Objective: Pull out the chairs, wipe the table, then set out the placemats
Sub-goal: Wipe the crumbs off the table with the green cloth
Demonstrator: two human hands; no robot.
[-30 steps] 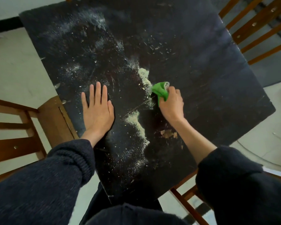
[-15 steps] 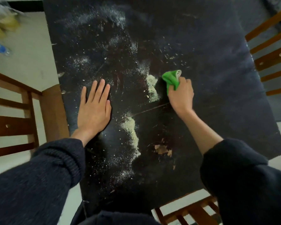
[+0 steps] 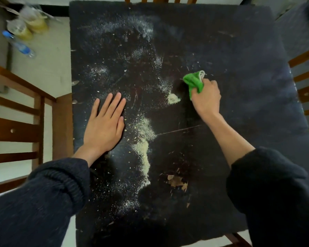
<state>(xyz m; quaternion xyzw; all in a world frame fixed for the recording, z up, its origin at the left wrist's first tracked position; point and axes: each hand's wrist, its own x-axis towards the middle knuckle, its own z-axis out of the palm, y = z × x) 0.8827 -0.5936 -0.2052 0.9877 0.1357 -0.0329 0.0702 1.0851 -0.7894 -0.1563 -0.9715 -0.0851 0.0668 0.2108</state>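
A dark table (image 3: 239, 50) fills the view, dusted with pale powder and crumbs. A yellowish powder ridge (image 3: 144, 150) runs down its middle, and a small pile (image 3: 173, 99) lies just left of the cloth. My right hand (image 3: 206, 98) grips a bunched green cloth (image 3: 194, 82) pressed on the tabletop right of centre. My left hand (image 3: 105, 125) rests flat on the table near its left edge, fingers straight. Wooden chairs stand at the left (image 3: 16, 125), the right (image 3: 305, 90) and the far side (image 3: 161, 0). No placemats are in view.
On the floor at the upper left lie a plastic water bottle (image 3: 19, 44) and some blurred yellowish containers (image 3: 30, 25). A chipped patch (image 3: 177, 180) shows in the table's surface near me. Another chair's frame (image 3: 237, 237) peeks out at the bottom right.
My right hand has carried the green cloth away from the powder ridge toward the right and farther side. The view has turned, so the table appears squarer. My left hand stays flat.
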